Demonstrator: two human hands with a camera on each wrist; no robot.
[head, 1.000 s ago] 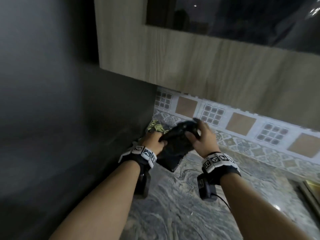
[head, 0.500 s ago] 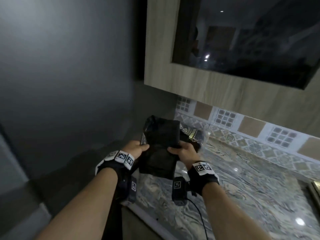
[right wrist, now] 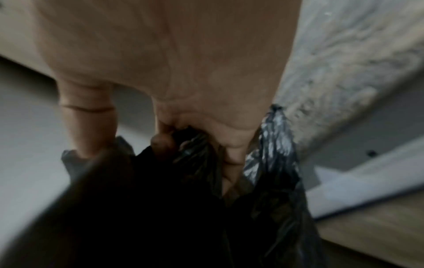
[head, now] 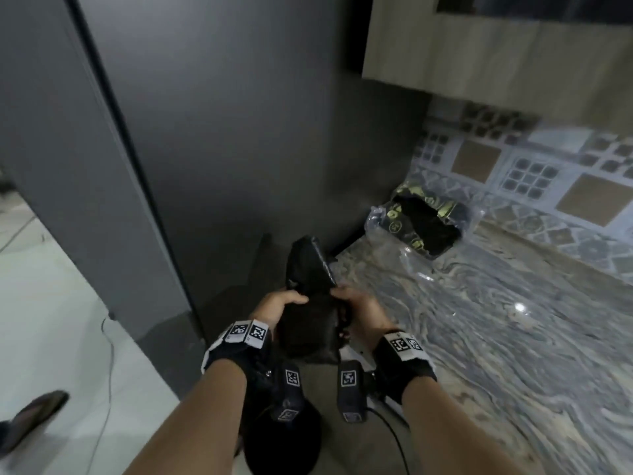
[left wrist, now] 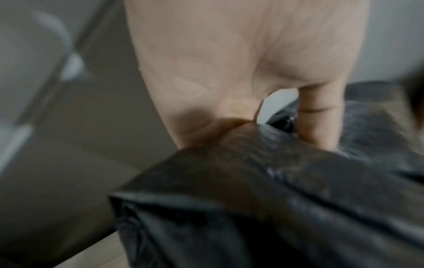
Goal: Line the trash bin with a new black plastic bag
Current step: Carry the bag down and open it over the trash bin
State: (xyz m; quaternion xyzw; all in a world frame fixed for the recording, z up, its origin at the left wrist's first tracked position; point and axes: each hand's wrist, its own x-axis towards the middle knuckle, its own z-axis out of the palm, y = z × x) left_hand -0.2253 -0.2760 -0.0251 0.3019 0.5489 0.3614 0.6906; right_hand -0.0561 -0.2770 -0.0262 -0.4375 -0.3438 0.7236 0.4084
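A folded black plastic bag (head: 308, 303) is held up in front of me at the counter's left end. My left hand (head: 281, 303) grips its left side and my right hand (head: 356, 310) grips its right side, fingers curled into the film. The wrist views are blurred but show the same hold: the bag (left wrist: 263, 199) under my left hand (left wrist: 241, 90), and crumpled film (right wrist: 206, 190) bunched in my right hand (right wrist: 183, 108). A dark round shape (head: 284, 443) below my left wrist may be the trash bin; I cannot tell.
An opened clear packet of black bags (head: 424, 228) lies on the marbled counter (head: 513, 337) by the tiled wall. A tall grey panel (head: 205, 132) stands on the left. A wooden cabinet (head: 496, 46) hangs overhead. Someone's shoe (head: 30, 416) is on the pale floor.
Both hands lifted the black bag out of the packet in the counter's corner and drew it back towards me, past the counter's front edge. My view swung left and downward.
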